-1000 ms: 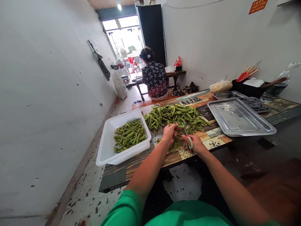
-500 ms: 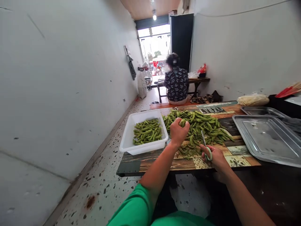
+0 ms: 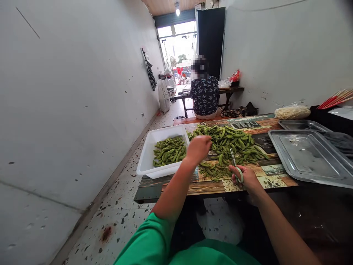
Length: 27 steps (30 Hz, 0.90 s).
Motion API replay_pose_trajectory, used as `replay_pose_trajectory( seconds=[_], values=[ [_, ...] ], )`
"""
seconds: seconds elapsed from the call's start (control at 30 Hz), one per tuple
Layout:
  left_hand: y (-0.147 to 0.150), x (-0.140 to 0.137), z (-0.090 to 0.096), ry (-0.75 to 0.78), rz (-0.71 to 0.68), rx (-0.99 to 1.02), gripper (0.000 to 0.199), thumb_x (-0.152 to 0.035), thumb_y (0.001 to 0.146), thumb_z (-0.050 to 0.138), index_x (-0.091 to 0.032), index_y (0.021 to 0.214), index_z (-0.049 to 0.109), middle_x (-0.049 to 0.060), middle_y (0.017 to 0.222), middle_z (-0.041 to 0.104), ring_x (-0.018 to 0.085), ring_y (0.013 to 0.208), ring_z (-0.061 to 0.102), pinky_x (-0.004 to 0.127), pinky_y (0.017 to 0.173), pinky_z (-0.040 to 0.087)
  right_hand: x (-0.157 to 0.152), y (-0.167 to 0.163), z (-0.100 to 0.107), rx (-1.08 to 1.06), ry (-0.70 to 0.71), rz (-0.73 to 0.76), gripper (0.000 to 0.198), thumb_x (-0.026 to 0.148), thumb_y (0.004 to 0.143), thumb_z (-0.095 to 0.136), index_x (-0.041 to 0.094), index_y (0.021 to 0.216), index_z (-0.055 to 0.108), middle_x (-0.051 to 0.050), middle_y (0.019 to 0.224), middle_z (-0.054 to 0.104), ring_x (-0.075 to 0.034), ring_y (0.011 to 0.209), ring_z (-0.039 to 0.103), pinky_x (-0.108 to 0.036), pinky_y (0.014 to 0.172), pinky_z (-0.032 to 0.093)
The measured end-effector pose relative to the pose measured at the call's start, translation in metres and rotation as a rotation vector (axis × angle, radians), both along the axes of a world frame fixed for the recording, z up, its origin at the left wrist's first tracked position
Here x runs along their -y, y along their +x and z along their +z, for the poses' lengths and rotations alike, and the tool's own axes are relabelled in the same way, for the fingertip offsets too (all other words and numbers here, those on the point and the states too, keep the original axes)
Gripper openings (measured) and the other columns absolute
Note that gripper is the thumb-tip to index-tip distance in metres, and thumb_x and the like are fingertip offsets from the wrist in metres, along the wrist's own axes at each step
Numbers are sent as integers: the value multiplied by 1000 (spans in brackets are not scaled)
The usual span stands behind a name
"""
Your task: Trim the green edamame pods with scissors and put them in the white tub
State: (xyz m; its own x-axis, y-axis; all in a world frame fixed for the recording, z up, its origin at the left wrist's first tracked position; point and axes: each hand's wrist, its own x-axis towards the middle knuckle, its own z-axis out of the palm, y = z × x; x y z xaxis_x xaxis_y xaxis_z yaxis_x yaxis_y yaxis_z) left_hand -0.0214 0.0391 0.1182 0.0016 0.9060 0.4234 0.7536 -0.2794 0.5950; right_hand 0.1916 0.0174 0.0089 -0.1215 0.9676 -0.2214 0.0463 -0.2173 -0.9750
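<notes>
– Where your green sleeves (image 3: 149, 235) end, what do you hold on the near side?

– On the right, your right hand (image 3: 246, 179) is closed around the pale green handles of the scissors (image 3: 241, 175). Their metal blades point up and toward the far side; whether they are parted cannot be determined. Just left of that hand, short green trimmings (image 3: 211, 170) lie scattered on the patchwork-patterned table (image 3: 209, 188).

– And your other hand?

– Your left hand (image 3: 198, 148) is raised between the white tub (image 3: 145, 158) and the pile, its fingers curled in and slightly blurred. Whether it grips a pod, you are told plainly, cannot be established.

– State where your pods are.

– One lot, the pods in the tub (image 3: 169, 151), sits at your left. The larger loose pile of green pods (image 3: 230, 140) covers the table beyond your hands. To your right lies a rectangular metal tray (image 3: 311, 156), with a second tray (image 3: 303, 125) partly behind it.

– Farther off?

– Past the trays, at right, you have a clear bag of pale contents (image 3: 292, 111) beside red-ended sticks (image 3: 333, 100). Beyond your table, another person (image 3: 204, 96) in a leaf-patterned shirt sits, back toward you, at a far table (image 3: 234, 89), before a bright doorway (image 3: 176, 48).
</notes>
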Motion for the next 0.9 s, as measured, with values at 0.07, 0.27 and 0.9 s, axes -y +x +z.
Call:
replay_pose_trajectory(
  seconds=[0.07, 0.27, 0.9],
  values=[
    [28, -12, -27, -139, -73, 18, 9, -23, 67, 74, -21, 63, 66, 9, 71, 64, 26, 91, 60, 32, 87, 43, 0, 1, 0, 8, 6, 2, 47, 60, 62, 73, 18, 72, 54, 3, 49, 55, -10, 35, 49, -17, 27, 27],
    [47, -41, -86, -262, -129, -6, 13, -25, 62, 76, -20, 59, 65, 8, 68, 63, 26, 84, 62, 32, 79, 45, 1, 2, -1, 29, 10, 22, 41, 55, 64, 72, 20, 73, 54, 4, 48, 55, -11, 36, 50, -18, 27, 27],
    [45, -42, -90, -335, -231, 487, 25, -34, 69, 72, -14, 83, 76, 2, 69, 68, 10, 60, 52, 22, 61, 38, -1, -4, 5, 51, -43, 4, 39, 50, 61, 77, 19, 73, 56, 3, 49, 57, -11, 38, 51, -17, 27, 28]
  ],
)
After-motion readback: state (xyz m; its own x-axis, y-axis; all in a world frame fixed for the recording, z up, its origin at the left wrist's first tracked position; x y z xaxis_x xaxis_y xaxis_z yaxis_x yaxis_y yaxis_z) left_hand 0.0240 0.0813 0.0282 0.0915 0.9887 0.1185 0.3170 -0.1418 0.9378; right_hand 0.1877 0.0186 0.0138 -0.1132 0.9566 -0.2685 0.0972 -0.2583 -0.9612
